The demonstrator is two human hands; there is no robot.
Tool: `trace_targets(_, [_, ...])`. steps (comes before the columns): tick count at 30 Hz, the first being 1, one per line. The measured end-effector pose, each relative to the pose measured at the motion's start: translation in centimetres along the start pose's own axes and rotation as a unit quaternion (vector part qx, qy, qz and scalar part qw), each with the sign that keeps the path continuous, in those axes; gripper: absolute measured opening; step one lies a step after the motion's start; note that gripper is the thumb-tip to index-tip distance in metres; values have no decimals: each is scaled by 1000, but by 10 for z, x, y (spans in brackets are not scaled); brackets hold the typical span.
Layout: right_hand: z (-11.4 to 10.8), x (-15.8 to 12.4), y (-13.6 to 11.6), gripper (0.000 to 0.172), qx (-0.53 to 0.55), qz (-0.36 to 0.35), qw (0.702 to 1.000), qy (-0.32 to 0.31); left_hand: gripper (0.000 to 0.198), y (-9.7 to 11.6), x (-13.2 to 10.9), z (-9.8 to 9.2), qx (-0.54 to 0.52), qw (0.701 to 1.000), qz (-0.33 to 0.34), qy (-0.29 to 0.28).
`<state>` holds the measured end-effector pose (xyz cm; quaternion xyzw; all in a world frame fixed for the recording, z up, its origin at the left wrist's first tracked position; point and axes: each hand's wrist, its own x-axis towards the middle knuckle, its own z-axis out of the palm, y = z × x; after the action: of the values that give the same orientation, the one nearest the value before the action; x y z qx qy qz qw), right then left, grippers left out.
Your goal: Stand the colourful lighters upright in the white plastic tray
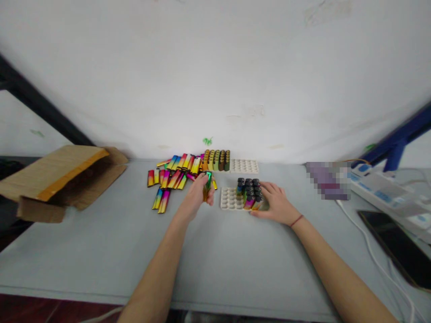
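My left hand [198, 193] is closed around a shiny green-and-gold lighter case [208, 183], held upright just left of the front tray. A white tray with round hollows [229, 199] lies there, its right part bearing several lighters with black tops [249, 193] in metallic casings. At the tray's right end, my right hand [276, 204] has its thumb along the front and its fingers behind, gripping it beside the lighters. Left of my left hand is a loose pile of rainbow metallic lighter cases [177, 172]; two lie nearer the front.
Behind stand several rows of gold-toned cases [215, 160] beside another white tray [244, 166]. An open cardboard box [67, 175] sits at the left. On the right are a blurred purple item [326, 180], a white power strip [387, 190], cables and a black phone [397, 242].
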<state>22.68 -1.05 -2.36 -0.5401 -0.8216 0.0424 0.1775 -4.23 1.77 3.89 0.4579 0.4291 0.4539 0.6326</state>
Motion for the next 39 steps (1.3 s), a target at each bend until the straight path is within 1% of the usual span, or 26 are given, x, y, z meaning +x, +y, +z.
trace_targets(2, [0,0,0,78,-1,-2,1000,0,43,-7,2,9,-52,999,6,15])
trace_targets(5, [0,0,0,78,-3,-3,1000,2,55,-16,4,18,-102,994,-8,32])
trace_targets(8, [0,0,1,77,-4,0,1000,3,59,-22,4,23,-125,991,-27,44])
trace_targets(12, [1,0,1,78,-5,-1,1000,1,65,-26,1,28,-148,987,-25,66])
trace_targets(14, [1,0,1,77,-6,-1,1000,1,64,-28,0,30,-149,985,-10,82])
trace_targets(16, [0,0,0,76,-8,1,1000,0,60,-30,-1,32,-143,985,20,99])
trace_targets(19, [0,0,0,77,-10,2,1000,-2,56,-31,0,35,-142,983,50,106])
trace_targets(21, [0,0,-1,77,-11,2,1000,-3,54,-31,1,36,-157,982,35,99])
trace_targets(24, [0,0,-1,76,-13,2,1000,-1,52,-29,2,36,-177,981,-22,79])
trace_targets(27, [1,0,0,76,-15,2,1000,3,58,-30,2,34,-169,981,-73,60])
trace_targets(29, [1,0,0,77,-15,1,1000,2,59,-31,2,32,-159,982,-81,63])
trace_targets(32, [1,0,0,77,-16,3,1000,-2,55,-30,0,31,-154,982,-74,78])
trace_targets(36, [1,-1,0,76,-15,4,1000,-3,50,-20,-3,32,-162,978,-73,109])
trace_targets(39, [1,-1,1,76,-16,4,1000,-2,49,-14,-4,32,-164,976,-81,121])
